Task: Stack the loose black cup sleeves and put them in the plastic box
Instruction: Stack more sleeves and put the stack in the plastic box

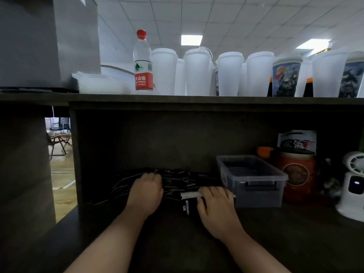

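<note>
right hand (215, 203) gripping sleeve stack (190, 201) just left of plastic box (254, 181); left hand (145, 191), fingers curled, resting on loose sleeves (177, 181).

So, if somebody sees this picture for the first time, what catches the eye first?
Probably the two hands low in the middle: the left hand on the pile of black sleeves, the right hand gripping a small stack beside the clear plastic box. Then the red-capped water bottle on the shelf above.

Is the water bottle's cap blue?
No, the water bottle on the upper shelf has a red cap.
</note>
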`<control>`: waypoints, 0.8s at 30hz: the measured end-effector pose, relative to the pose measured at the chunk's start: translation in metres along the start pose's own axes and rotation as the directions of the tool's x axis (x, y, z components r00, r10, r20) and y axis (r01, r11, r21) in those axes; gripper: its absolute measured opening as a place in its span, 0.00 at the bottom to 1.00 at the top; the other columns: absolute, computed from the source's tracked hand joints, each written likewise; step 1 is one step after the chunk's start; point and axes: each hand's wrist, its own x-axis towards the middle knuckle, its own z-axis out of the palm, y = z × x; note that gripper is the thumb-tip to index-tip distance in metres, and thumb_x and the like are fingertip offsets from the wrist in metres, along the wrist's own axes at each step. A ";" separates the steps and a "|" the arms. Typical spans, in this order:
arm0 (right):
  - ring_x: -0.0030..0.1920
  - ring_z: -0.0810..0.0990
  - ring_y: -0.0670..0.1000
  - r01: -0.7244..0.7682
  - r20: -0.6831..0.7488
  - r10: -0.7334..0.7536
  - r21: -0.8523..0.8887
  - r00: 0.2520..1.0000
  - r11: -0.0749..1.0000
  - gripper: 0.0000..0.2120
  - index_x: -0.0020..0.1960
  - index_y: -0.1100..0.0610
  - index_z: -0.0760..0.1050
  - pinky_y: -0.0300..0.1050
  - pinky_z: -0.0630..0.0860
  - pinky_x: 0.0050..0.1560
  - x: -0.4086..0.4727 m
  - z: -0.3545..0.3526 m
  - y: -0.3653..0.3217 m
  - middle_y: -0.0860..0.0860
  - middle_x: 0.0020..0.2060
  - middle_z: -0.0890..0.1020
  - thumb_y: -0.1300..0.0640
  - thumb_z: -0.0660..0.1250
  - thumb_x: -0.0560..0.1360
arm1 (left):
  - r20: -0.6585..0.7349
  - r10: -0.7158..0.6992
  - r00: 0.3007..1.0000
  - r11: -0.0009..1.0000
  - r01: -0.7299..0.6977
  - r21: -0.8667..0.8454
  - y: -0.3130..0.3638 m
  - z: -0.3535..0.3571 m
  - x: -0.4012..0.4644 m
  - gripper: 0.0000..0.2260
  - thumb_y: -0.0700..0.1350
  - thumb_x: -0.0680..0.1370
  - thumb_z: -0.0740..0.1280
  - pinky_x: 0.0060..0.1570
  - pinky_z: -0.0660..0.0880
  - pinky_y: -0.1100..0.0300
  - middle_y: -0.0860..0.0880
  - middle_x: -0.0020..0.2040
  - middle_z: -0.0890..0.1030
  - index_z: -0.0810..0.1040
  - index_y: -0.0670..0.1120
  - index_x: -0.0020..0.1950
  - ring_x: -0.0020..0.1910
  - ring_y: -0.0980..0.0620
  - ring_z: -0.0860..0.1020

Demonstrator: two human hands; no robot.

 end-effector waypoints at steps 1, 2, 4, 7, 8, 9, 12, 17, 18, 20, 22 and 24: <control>0.62 0.68 0.44 -0.004 0.003 0.004 0.010 1.000 1.000 0.29 0.66 0.43 0.68 0.45 0.58 0.68 0.001 0.000 0.000 0.41 0.59 0.73 0.40 0.38 0.74 | 0.042 0.055 0.998 0.997 -0.058 0.050 0.001 0.010 0.007 0.05 0.45 0.76 0.66 0.45 0.75 0.56 0.49 0.46 0.80 0.78 0.47 0.50 0.46 0.49 0.77; 0.62 0.67 0.44 -0.010 0.005 0.010 0.020 1.000 1.000 0.31 0.66 0.43 0.68 0.45 0.58 0.68 0.002 0.000 0.000 0.41 0.59 0.73 0.40 0.36 0.72 | 0.073 0.091 0.993 0.992 -0.097 0.080 0.003 0.017 0.014 0.06 0.46 0.74 0.68 0.45 0.75 0.56 0.49 0.46 0.81 0.79 0.47 0.50 0.46 0.50 0.77; 0.62 0.66 0.43 -0.013 -0.005 0.013 0.015 1.000 1.000 0.32 0.67 0.42 0.67 0.44 0.57 0.68 0.004 0.000 0.000 0.40 0.60 0.72 0.40 0.35 0.71 | 0.062 0.119 0.991 0.988 -0.125 0.095 0.011 0.028 0.028 0.11 0.48 0.73 0.69 0.49 0.75 0.56 0.49 0.50 0.81 0.79 0.48 0.54 0.49 0.50 0.77; 0.62 0.65 0.43 -0.021 -0.006 0.021 0.011 1.000 1.000 0.33 0.67 0.43 0.67 0.44 0.56 0.68 0.007 0.000 0.001 0.40 0.60 0.72 0.42 0.36 0.69 | 0.129 0.137 0.982 0.990 -0.141 0.021 0.022 0.037 0.050 0.19 0.53 0.78 0.63 0.62 0.68 0.54 0.47 0.62 0.75 0.71 0.46 0.66 0.62 0.48 0.72; 0.62 0.65 0.43 -0.023 -0.005 0.023 0.014 1.000 1.000 0.34 0.67 0.43 0.67 0.45 0.56 0.68 0.007 0.001 0.000 0.41 0.60 0.72 0.42 0.36 0.68 | 0.148 0.133 0.980 0.990 -0.137 0.016 0.024 0.039 0.057 0.20 0.55 0.79 0.62 0.63 0.67 0.54 0.47 0.64 0.74 0.69 0.46 0.68 0.63 0.47 0.71; 0.62 0.65 0.44 -0.022 -0.006 0.022 0.018 1.000 1.000 0.34 0.67 0.44 0.67 0.45 0.56 0.68 0.007 0.002 0.000 0.42 0.60 0.72 0.43 0.36 0.68 | 0.173 0.125 0.977 0.991 -0.131 0.025 0.026 0.041 0.063 0.22 0.56 0.78 0.62 0.63 0.66 0.54 0.46 0.65 0.74 0.68 0.47 0.69 0.64 0.47 0.71; 0.61 0.65 0.45 -0.017 0.007 0.016 0.020 1.000 1.000 0.33 0.67 0.44 0.66 0.45 0.56 0.67 0.005 0.004 0.002 0.43 0.60 0.71 0.44 0.37 0.67 | 0.247 0.056 0.967 0.995 -0.074 0.062 0.031 0.054 0.073 0.24 0.57 0.78 0.62 0.62 0.67 0.54 0.44 0.66 0.74 0.66 0.46 0.70 0.64 0.45 0.72; 0.60 0.65 0.46 -0.005 0.005 0.005 0.008 1.000 1.000 0.30 0.66 0.44 0.66 0.46 0.57 0.67 0.007 0.006 0.004 0.42 0.58 0.71 0.46 0.39 0.68 | 0.154 -0.052 0.987 0.998 0.048 0.033 0.037 0.063 0.074 0.14 0.50 0.78 0.61 0.50 0.73 0.55 0.41 0.55 0.80 0.77 0.45 0.59 0.55 0.43 0.78; 0.60 0.65 0.46 -0.011 0.003 0.011 0.013 1.000 1.000 0.28 0.66 0.44 0.67 0.46 0.57 0.67 0.008 0.007 0.005 0.43 0.58 0.72 0.47 0.41 0.70 | 0.104 -0.047 0.994 0.999 0.046 0.013 0.037 0.059 0.073 0.12 0.49 0.78 0.61 0.49 0.73 0.55 0.41 0.53 0.81 0.78 0.45 0.57 0.53 0.42 0.78; 0.60 0.66 0.46 -0.015 0.000 0.015 0.023 1.000 1.000 0.24 0.66 0.45 0.67 0.46 0.58 0.66 0.007 0.008 0.006 0.43 0.57 0.73 0.49 0.47 0.72 | -0.031 -0.018 0.999 0.998 0.016 -0.053 0.035 0.051 0.069 0.10 0.47 0.78 0.62 0.45 0.73 0.55 0.41 0.48 0.81 0.81 0.45 0.52 0.49 0.42 0.78; 0.60 0.66 0.46 -0.012 0.006 0.011 0.024 1.000 1.000 0.23 0.66 0.45 0.68 0.46 0.57 0.66 0.006 0.008 0.006 0.43 0.57 0.73 0.50 0.49 0.72 | -0.191 0.002 0.982 0.993 -0.024 -0.112 0.028 0.038 0.065 0.06 0.44 0.77 0.67 0.40 0.72 0.55 0.44 0.44 0.80 0.83 0.45 0.46 0.45 0.44 0.76; 0.59 0.66 0.46 -0.010 0.011 0.010 0.030 1.000 1.000 0.23 0.66 0.45 0.68 0.45 0.56 0.66 0.005 0.008 0.005 0.43 0.56 0.73 0.50 0.49 0.72 | -0.349 -0.090 0.933 0.976 0.013 -0.217 0.021 0.023 0.058 0.03 0.42 0.74 0.71 0.36 0.71 0.57 0.45 0.41 0.78 0.85 0.47 0.46 0.41 0.44 0.75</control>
